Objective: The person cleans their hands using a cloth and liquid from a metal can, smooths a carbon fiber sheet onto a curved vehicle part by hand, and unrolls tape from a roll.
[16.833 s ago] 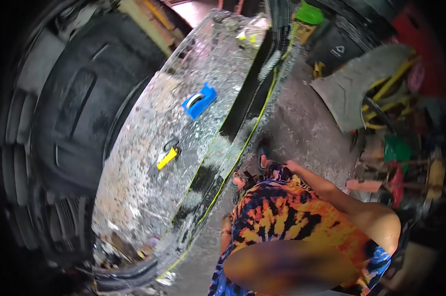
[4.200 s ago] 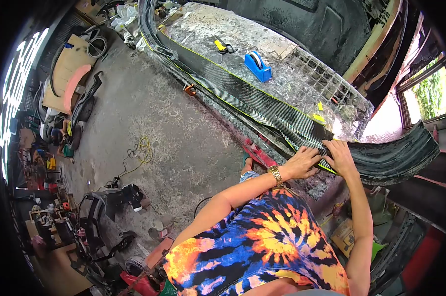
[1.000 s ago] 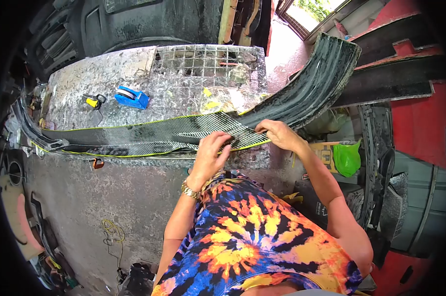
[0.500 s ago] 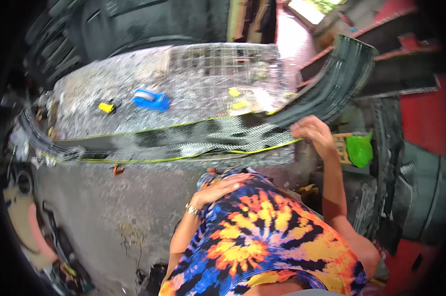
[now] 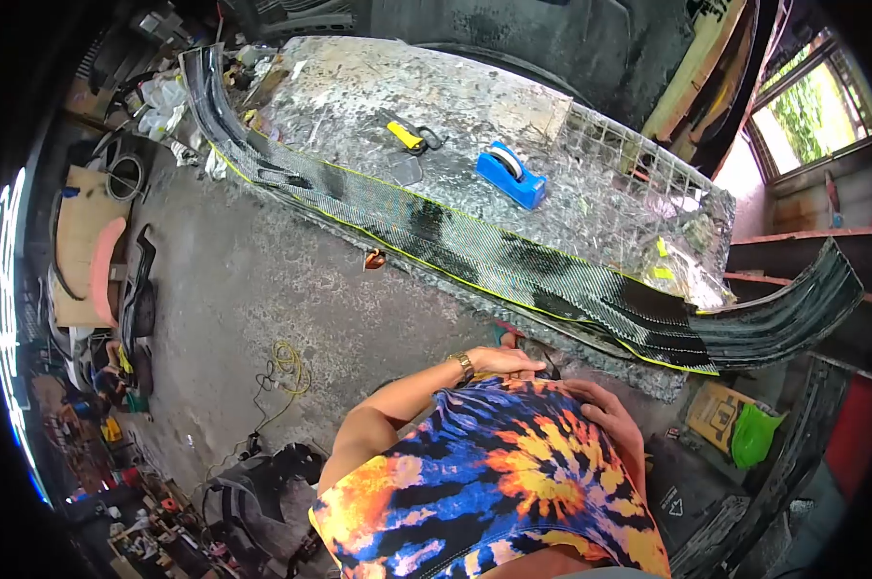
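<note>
A long dark strip of woven carbon-fibre-like cloth [image 5: 494, 261] with yellow edges lies along a curved black mould [image 5: 793, 314], whose bare ends show. Both of my hands are at the front of my tie-dye shirt, apart from the cloth. My left hand [image 5: 506, 362], with a gold watch [image 5: 465, 367] at its wrist, has its fingers pressed together beside a small dark item I cannot make out. My right hand [image 5: 605, 410] rests against the shirt at the right, fingers bent and slightly apart.
On the worn worktable [image 5: 359, 87] are a blue tape dispenser [image 5: 513, 176] and a yellow-and-black tool [image 5: 407, 137]. A green bag [image 5: 752, 434] sits low at the right. A yellow cord [image 5: 286, 372] lies on the floor, and car-body-like parts stand around.
My right hand has left the cloth's right end and come to my shirt front. My left hand has moved from flat on the shirt towards it. The view has turned leftwards.
</note>
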A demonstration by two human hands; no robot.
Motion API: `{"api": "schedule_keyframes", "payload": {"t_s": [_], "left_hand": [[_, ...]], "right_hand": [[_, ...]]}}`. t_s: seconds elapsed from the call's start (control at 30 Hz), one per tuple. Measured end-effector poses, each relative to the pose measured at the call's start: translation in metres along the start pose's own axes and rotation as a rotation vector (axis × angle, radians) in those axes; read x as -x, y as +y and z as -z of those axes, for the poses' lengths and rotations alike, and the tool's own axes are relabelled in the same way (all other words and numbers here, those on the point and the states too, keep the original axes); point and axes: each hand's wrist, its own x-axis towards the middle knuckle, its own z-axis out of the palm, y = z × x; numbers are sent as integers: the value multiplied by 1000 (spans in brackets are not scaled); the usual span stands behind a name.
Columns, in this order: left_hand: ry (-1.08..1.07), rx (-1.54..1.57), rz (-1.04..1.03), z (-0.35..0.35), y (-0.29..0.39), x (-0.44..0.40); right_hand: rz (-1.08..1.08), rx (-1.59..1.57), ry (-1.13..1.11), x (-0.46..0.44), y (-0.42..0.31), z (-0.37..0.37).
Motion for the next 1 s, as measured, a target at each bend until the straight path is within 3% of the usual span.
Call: {"api": "schedule_keyframes", "payload": {"t_s": [0.07,0.2,0.27,0.33,0.37,0.4,0.47,0.5,0.53,0.63,0.67,0.7,0.73,0.8,0.83,0.87,0.97,1.0], "left_hand": [[59,16,-129,-2,-17,-1],[-49,148,-93,-1,-33,29],[1,106,-100,-9,-52,41],[-81,71,48,-11,-54,74],[5,131,41,-15,-73,86],[83,-17,44,-13,-92,99],[-48,-78,64,-5,-119,131],[-19,-54,166,-17,-113,155],[-103,64,104,-17,-133,161],[125,-102,7,-33,-177,176],[143,-171,26,-36,-180,189],[191,-81,-33,-37,-190,202],[198,-85,-33,-32,-194,219],[153,48,187,-14,-208,257],[81,82,171,2,-218,273],[71,73,176,11,-229,286],[434,55,42,23,-234,321],[406,44,52,38,-257,324]], "right_hand": [[26,129,-2,-9,15,1],[45,238,69,-21,52,2],[79,227,114,-23,71,-9],[108,123,214,-30,104,-15],[118,95,291,-32,120,-22],[145,78,289,-35,139,-28],[49,6,463,-40,186,-38],[58,-51,508,-44,222,-36],[-9,-92,579,-43,253,-43],[-161,-193,698,-49,410,-26],[-197,-78,700,-36,445,-32],[-43,355,807,-42,553,-6],[-177,400,764,-19,569,-22],[-394,430,724,7,575,-59],[-453,427,719,12,579,-74],[-482,417,724,14,582,-88],[-438,425,768,-2,581,-124],[-379,433,789,-18,574,-133]]}}
